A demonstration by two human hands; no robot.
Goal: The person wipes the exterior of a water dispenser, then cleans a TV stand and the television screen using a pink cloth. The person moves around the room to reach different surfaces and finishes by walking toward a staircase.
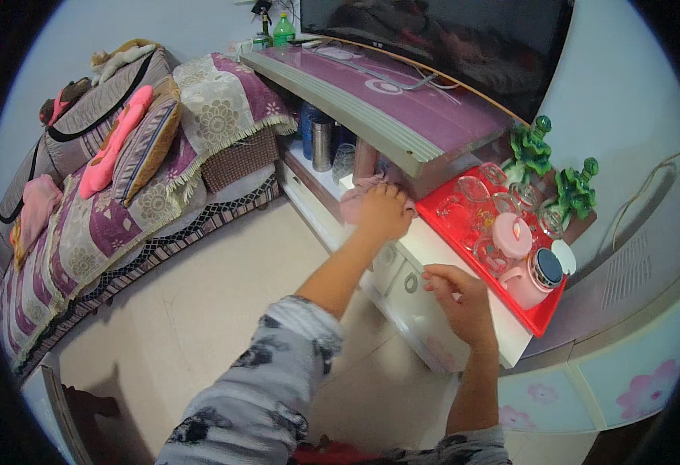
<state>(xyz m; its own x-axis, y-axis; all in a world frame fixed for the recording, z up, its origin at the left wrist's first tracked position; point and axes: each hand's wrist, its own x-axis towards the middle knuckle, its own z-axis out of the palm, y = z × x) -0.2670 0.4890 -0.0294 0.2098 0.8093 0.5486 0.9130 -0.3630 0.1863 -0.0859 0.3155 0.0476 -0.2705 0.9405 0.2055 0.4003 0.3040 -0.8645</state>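
My left hand [384, 213] presses a pink cloth [351, 203] onto the white top of a TV cabinet [427, 239], its fingers spread over the bunched fabric. To its right, on the same cabinet, stands a red tray [469, 266] holding several clear glass cups [472, 189], a pink lid [512, 235] and a pink mug with a dark lid [530, 286]. My right hand [460, 299] hovers by the cabinet's front edge near the tray, empty, fingers loosely bent and the thumb apart from them.
A raised purple glass shelf [386, 87] with a television [462, 46] overhangs the cabinet. Beneath it stand a steel flask [321, 146] and a glass jar [344, 160]. Green ruffled vases [575, 189] rise behind the tray. Leftward is a sofa [90, 250] with cushions.
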